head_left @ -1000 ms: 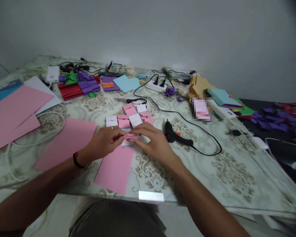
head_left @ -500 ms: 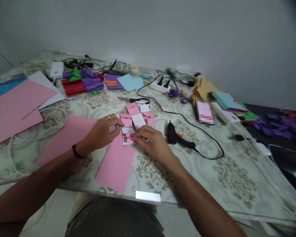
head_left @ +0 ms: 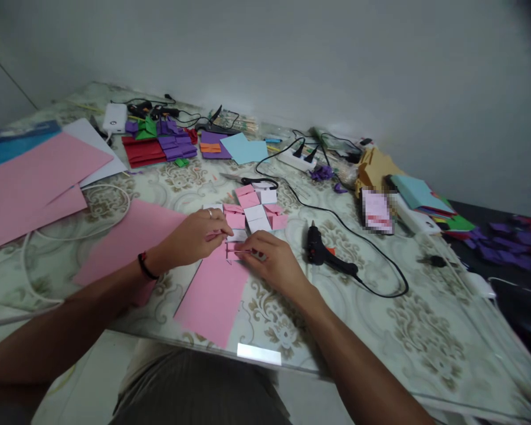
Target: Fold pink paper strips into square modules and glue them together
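Note:
My right hand (head_left: 277, 262) is closed in a pinch at the edge of a small folded pink paper (head_left: 233, 250). Just to its left, my left hand (head_left: 199, 236) has its thumb and fingers drawn together; what lies between them, if anything, is too small to make out. Under and below the fingertips lies a long pink paper strip (head_left: 210, 301). Beyond the hands is a cluster of pink folded pieces (head_left: 246, 196) and white paper squares (head_left: 257, 217), partly covered by my fingers. A larger pink sheet (head_left: 133, 242) rests beneath my left forearm.
A black glue gun (head_left: 325, 254) lies right of my hands, its cord curving away. Black-handled scissors (head_left: 256, 182) lie behind the papers. A white power strip (head_left: 296, 158), coloured folded papers (head_left: 146, 150), large pink sheets (head_left: 39, 171) and a white cable (head_left: 126, 200) surround the work.
The camera view has shifted, so the table appears slightly farther right. My left hand's fingers have closed in nearer to my right hand. My right hand stays at the small pink paper.

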Available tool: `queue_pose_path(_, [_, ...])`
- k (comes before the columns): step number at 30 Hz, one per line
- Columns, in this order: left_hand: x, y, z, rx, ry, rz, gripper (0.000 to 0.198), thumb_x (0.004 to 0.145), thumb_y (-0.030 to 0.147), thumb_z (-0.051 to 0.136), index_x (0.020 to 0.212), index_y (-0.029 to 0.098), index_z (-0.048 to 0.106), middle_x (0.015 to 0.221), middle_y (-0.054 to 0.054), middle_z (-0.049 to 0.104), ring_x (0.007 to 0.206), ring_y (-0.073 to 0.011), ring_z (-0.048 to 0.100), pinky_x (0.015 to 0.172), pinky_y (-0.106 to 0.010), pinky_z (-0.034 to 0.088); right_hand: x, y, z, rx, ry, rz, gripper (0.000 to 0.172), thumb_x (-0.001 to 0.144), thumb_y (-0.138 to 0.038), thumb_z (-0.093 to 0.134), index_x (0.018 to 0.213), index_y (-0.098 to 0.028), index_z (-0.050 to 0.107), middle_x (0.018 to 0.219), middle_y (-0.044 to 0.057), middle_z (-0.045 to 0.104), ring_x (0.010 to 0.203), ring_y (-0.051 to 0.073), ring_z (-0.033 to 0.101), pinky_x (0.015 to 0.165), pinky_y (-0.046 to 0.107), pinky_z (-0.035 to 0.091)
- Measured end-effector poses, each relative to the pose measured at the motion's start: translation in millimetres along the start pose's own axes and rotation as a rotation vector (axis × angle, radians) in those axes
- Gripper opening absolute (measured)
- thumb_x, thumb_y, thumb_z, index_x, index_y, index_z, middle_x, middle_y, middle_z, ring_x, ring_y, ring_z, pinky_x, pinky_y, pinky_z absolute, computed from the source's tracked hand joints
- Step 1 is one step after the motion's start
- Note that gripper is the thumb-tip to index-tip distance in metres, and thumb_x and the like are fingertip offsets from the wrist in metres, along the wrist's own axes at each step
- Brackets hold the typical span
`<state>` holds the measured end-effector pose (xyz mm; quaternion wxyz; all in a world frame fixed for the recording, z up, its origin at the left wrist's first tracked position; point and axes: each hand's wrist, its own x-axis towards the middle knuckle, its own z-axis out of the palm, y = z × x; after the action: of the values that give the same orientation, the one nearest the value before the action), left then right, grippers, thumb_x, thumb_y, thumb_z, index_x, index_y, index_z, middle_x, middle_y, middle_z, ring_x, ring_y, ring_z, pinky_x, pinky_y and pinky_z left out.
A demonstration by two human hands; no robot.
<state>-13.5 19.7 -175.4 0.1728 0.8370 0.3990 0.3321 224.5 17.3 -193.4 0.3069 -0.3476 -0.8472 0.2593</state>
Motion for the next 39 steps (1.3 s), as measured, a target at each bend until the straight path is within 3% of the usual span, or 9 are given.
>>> queue_pose_path(9, [-0.8, -2.6, 2.2, -0.012, -0.212, -0.055, 0.015, 0.094, 0.017, 0.065, 0.098, 0.018, 0.080, 0.096, -0.006, 0.072, 0.094, -0.0207, 0.067, 0.086, -0.032, 0.049, 0.4, 9.2, 3.9, 0.006, 0.007, -0.028, 0.004, 0.093, -0.014, 0.074, 0.093, -0.017, 0.077, 0.092, 0.007, 0.074, 0.087, 0.021, 0.069, 0.079, 0.034, 0.054])
queue_pose_path(16, [-1.0, -0.8, 2.3, -0.042, -0.213, -0.076, 0.016, 0.098, 0.028, 0.068, 0.096, 0.019, 0.080, 0.094, -0.005, 0.073, 0.091, -0.0193, 0.067, 0.084, -0.031, 0.048, 1.6, 13.4, 6.6, -0.004, 0.002, -0.045, 0.008, 0.091, -0.011, 0.075, 0.093, -0.018, 0.078, 0.092, 0.007, 0.074, 0.086, 0.020, 0.070, 0.077, 0.033, 0.055])
queue_pose_path(20, [-1.1, -2.6, 3.7, -0.014, -0.263, -0.046, 0.018, 0.092, 0.035, 0.077, 0.100, 0.020, 0.081, 0.097, -0.005, 0.074, 0.093, -0.0210, 0.068, 0.084, -0.032, 0.048, 2.5, 15.5, 8.5, 0.002, 0.005, -0.038, 0.011, 0.090, -0.009, 0.074, 0.094, -0.018, 0.078, 0.093, 0.007, 0.074, 0.085, 0.020, 0.070, 0.076, 0.032, 0.055])
queue_pose_path(28, [-2.3, -9.1, 13.1, 0.078, -0.240, 0.000, 0.009, 0.092, 0.022, 0.074, 0.097, 0.018, 0.080, 0.095, -0.005, 0.074, 0.090, -0.0204, 0.067, 0.083, -0.032, 0.047, 6.5, 16.1, 8.5, 0.052, -0.028, -0.002, 0.009, 0.089, -0.008, 0.076, 0.096, -0.014, 0.079, 0.093, 0.009, 0.075, 0.081, 0.019, 0.070, 0.074, 0.030, 0.054])
queue_pose_path(39, [-1.9, -10.8, 17.1, 0.046, -0.200, -0.025, 0.009, 0.089, 0.018, 0.071, 0.083, 0.019, 0.078, 0.092, -0.003, 0.071, 0.085, -0.0176, 0.066, 0.078, -0.029, 0.047, 8.9, 24.8, -12.2, 0.249, -0.101, 0.219, 0.006, 0.088, -0.014, 0.076, 0.093, -0.016, 0.078, 0.084, 0.004, 0.077, 0.075, 0.016, 0.069, 0.072, 0.026, 0.054])
